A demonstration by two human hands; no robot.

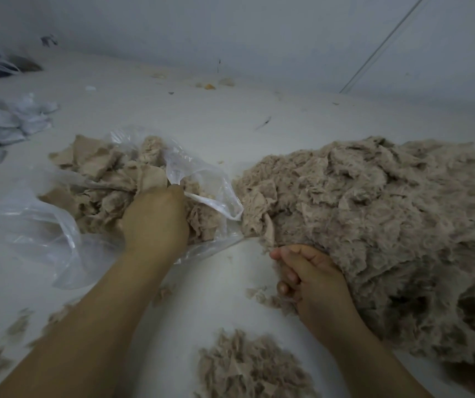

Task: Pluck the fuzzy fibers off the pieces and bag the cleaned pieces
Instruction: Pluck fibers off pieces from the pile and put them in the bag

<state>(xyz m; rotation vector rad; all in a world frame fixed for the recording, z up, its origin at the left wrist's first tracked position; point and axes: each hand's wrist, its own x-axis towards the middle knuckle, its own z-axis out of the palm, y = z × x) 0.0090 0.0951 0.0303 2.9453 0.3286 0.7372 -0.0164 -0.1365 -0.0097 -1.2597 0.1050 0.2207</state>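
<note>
Two hands engaged: left hand (156, 216) pushed, fingers hidden, into the clear plastic bag (58, 225); right hand (308, 280) curled, pinching tan fuzzy fabric pieces (374, 214). Light, limp; take by edges.

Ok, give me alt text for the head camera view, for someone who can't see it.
A person's left hand reaches into a clear plastic bag of beige pieces on a white surface, while the right hand, fingers curled, rests at the edge of a large fuzzy fibrous pile. A smaller fluff heap lies nearer the camera.
</note>
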